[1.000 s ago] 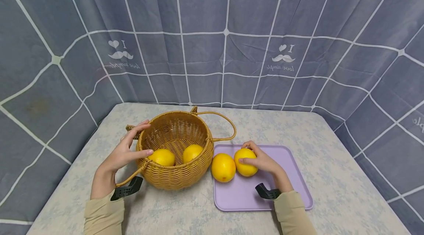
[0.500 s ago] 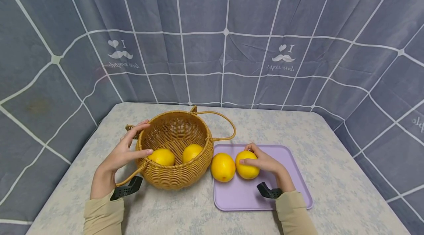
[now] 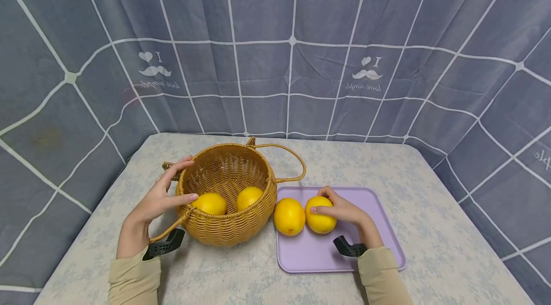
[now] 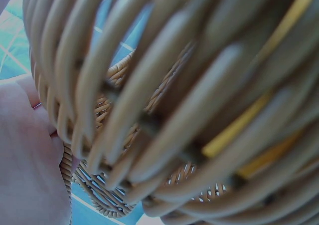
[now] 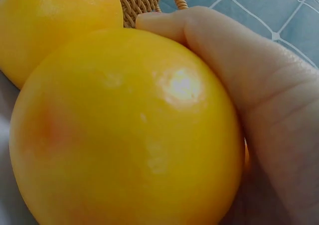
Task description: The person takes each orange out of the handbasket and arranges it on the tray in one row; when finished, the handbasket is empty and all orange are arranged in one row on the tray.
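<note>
A round wicker basket (image 3: pixel 228 228) stands on the table with two yellow oranges (image 3: pixel 209 203) (image 3: pixel 248 197) inside. My left hand (image 3: pixel 165 192) holds its left rim, thumb on the near edge and fingers at the far side; the left wrist view is filled by the basket weave (image 4: pixel 164 110). To its right lies a lilac tray (image 3: pixel 323 257) with two more oranges. My right hand (image 3: pixel 333 204) grips the right-hand orange (image 3: pixel 319 219) (image 5: pixel 124 130), which rests on the tray against the other orange (image 3: pixel 289 216) (image 5: pixel 55 25).
The table has a pale floral cloth (image 3: pixel 232 276), walled on three sides by a grey checked curtain (image 3: pixel 292 56). The basket's loop handle (image 3: pixel 290 164) lies folded toward the back right. Black wrist mounts (image 3: pixel 163 245) sit near both cuffs.
My right hand and its orange have shifted very slightly on the tray. The left hand and the basket have stayed where they were.
</note>
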Demonstrator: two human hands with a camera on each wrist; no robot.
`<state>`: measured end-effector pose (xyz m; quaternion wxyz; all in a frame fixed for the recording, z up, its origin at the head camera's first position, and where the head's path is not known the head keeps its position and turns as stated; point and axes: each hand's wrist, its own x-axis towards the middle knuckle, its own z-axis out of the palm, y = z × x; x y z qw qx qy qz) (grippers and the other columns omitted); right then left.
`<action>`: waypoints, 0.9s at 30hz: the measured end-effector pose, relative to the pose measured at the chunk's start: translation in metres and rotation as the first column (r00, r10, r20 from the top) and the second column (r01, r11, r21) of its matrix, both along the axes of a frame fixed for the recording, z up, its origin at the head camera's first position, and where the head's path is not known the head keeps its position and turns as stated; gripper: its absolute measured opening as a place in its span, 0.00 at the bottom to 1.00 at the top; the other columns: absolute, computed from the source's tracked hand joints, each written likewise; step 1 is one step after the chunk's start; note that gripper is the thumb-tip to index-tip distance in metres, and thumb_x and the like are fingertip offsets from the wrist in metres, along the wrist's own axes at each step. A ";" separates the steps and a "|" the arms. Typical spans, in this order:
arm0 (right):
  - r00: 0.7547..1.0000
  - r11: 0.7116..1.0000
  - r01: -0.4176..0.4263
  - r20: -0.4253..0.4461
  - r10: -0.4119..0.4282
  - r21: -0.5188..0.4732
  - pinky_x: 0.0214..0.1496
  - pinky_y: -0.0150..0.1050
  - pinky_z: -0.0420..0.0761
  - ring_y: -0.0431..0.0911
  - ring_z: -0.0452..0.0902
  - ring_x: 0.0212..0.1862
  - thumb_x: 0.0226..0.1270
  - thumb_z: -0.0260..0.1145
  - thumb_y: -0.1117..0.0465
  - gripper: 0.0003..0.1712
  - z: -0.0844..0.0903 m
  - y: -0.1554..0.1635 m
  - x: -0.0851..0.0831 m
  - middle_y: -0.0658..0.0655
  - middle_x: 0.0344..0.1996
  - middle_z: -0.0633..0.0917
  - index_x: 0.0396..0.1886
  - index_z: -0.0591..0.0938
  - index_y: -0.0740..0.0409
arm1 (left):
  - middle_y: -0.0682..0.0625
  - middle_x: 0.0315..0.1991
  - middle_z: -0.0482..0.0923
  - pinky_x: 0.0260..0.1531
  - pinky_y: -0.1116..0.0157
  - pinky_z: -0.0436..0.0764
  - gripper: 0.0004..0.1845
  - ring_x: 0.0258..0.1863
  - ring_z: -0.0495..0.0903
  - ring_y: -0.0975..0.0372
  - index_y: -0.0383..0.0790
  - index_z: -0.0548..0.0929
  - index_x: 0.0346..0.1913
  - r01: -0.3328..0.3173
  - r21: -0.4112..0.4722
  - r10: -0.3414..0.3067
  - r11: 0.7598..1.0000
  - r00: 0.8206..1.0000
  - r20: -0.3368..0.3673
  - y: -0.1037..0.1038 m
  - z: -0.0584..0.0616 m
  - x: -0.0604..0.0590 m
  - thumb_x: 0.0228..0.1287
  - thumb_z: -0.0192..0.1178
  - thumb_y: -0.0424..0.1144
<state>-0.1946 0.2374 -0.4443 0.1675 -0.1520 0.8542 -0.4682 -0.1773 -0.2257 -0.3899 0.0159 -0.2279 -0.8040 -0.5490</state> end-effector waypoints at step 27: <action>0.999 0.996 0.020 -0.051 -0.015 0.085 0.53 0.47 0.67 0.50 0.69 0.48 0.60 0.65 0.46 0.27 0.010 -0.004 0.004 0.57 0.47 0.74 0.50 0.68 0.56 | 0.55 0.74 0.45 0.55 0.31 0.39 0.40 0.72 0.36 0.48 0.41 0.59 0.70 -0.007 -0.019 0.007 1.000 1.000 0.014 0.000 0.002 0.001 0.55 0.66 0.31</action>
